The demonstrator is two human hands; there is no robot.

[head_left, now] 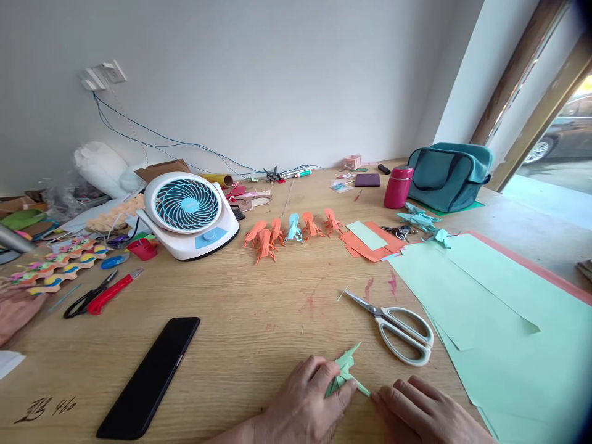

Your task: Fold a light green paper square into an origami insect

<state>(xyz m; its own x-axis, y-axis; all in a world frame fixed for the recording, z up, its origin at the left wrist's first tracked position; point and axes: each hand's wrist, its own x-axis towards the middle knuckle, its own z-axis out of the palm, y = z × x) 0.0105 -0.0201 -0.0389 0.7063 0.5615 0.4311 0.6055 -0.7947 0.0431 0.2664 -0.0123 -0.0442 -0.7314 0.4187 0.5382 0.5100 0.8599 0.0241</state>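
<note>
A light green folded-paper figure (344, 365) lies on the table in front of me, with thin pointed limbs sticking out. My left hand (305, 398) is closed on its body, thumb and fingers pressing it from the left. At the end of one thin limb, the bent fingers of my right hand (423, 410) pinch the tip; the fingertips are partly hidden. White-handled scissors (404, 333) lie just beyond my right hand, blades partly open. To the right spread large light green paper sheets (499, 308).
A black phone (150, 376) lies at left, near red-handled pliers (113, 294) and a fan (189, 213). Orange paper figures (264, 245) and a blue one (294, 228) stand mid-table. A pink flask (398, 187) and teal bag (451, 176) stand behind. Another person's hand (18, 311) rests far left.
</note>
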